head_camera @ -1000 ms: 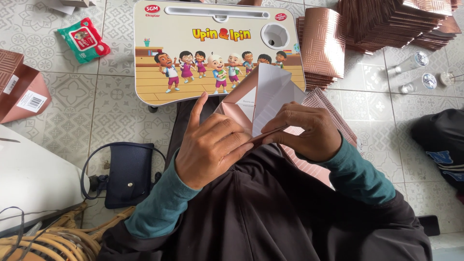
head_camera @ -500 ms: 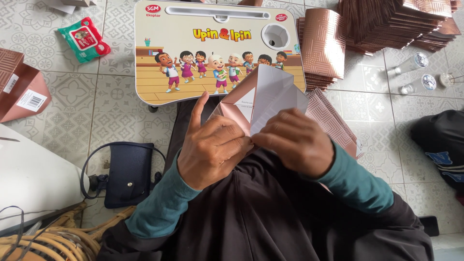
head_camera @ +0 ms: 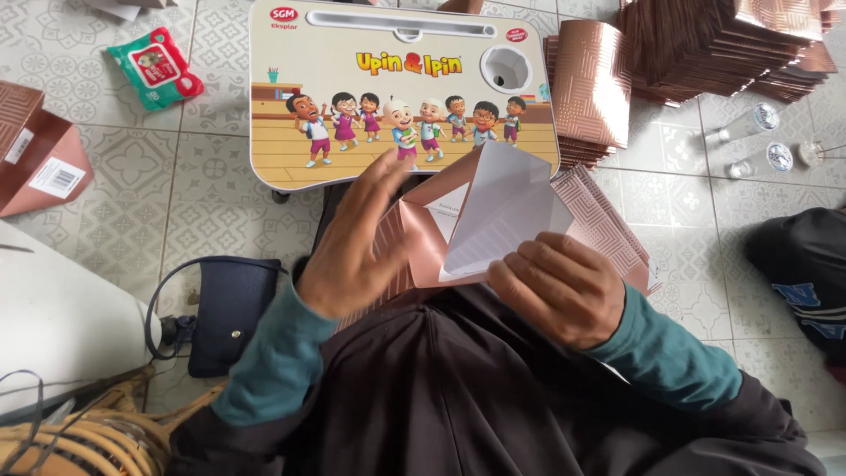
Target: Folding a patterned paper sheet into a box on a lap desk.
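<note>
A copper-pink paper bag [head_camera: 423, 242] with a white inside lies half folded over my lap. My right hand [head_camera: 555, 291] grips its lower right edge, fingers curled over the fold. My left hand [head_camera: 352, 242] presses flat against the bag's left side, fingers stretched upward. More of the patterned copper sheet [head_camera: 608, 229] sticks out to the right under my right hand.
A small cartoon-printed lap table [head_camera: 397, 88] stands just ahead. Stacks of copper bags [head_camera: 705, 44] fill the top right. A green-red packet [head_camera: 154, 66] lies top left, a dark pouch [head_camera: 229, 308] at my left, two small bottles [head_camera: 749, 141] at right, and a wicker basket [head_camera: 79, 441] bottom left.
My right hand slid down and right from the bag's middle to its lower edge. My left hand opened out flat, and the white flap now stands more exposed.
</note>
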